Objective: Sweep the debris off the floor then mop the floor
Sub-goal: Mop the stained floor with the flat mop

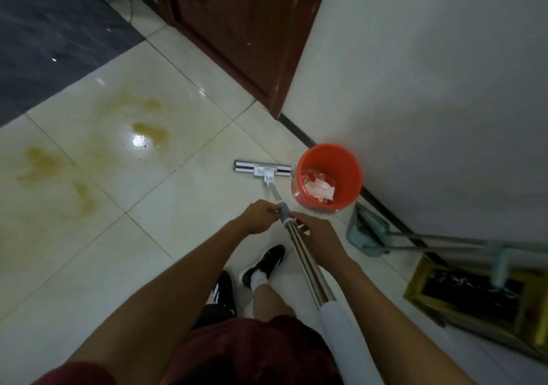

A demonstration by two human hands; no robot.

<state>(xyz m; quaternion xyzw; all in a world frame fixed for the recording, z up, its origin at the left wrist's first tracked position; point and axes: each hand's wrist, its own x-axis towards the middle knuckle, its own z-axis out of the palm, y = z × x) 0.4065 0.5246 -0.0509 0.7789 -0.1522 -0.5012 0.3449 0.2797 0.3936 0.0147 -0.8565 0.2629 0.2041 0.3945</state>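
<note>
A flat mop with a white and silver head (262,168) rests on the pale tiled floor (89,251), its steel pole (308,266) running back toward me. My left hand (259,216) grips the grey collar on the pole from the left. My right hand (318,235) holds the pole just below that collar. Brownish-yellow wet stains (148,131) spread over the tiles to the left. An orange bucket (329,159) holding crumpled debris stands right of the mop head.
A green broom and dustpan (369,233) lie along the white wall (430,88) at right, beside a gold-framed dark object (474,295). A dark red door (246,29) stands ahead. A dark mat (50,38) covers the upper left. My feet in black shoes (264,263) stand below the hands.
</note>
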